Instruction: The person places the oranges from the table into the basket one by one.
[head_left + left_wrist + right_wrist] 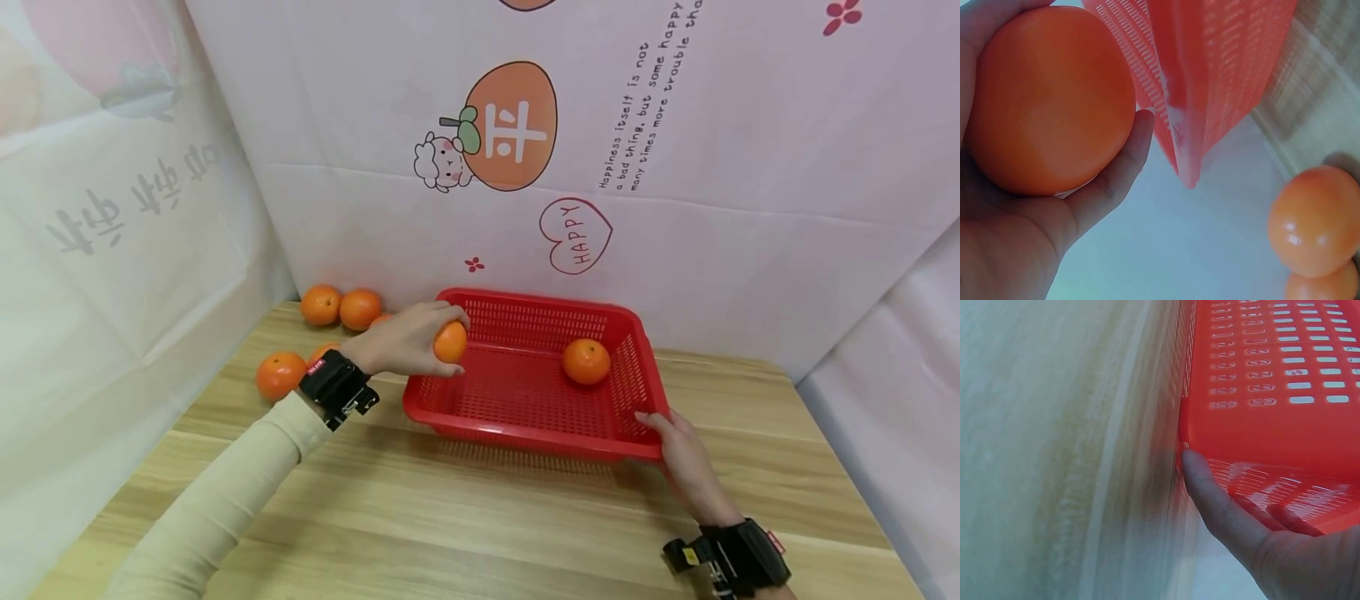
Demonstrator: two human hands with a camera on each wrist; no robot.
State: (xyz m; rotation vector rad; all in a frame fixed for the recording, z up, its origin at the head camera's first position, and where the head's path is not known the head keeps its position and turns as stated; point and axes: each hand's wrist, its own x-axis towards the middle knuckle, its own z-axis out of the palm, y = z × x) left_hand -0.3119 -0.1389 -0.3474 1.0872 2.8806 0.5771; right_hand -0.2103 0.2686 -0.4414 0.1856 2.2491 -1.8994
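Note:
My left hand [401,342] holds an orange [451,342] above the left end of a red plastic basket [525,436]. In the left wrist view, fingers and thumb curve round this orange [1054,100], close to the basket's rim [1182,94]. Another orange [587,362] lies inside the basket toward its right end. At the near right corner, my right hand [686,458] grips the rim, its thumb over the inside. The right wrist view has that hand [1254,540] against the perforated basket wall [1260,434], with some fingers partly hidden.
Several oranges stand on the wooden table [360,500] at the left, among them one at the back corner [321,305], one beside it [361,309] and one nearer [281,376]. Others are partly behind the left hand. A printed white cloth [360,167] rises behind the basket.

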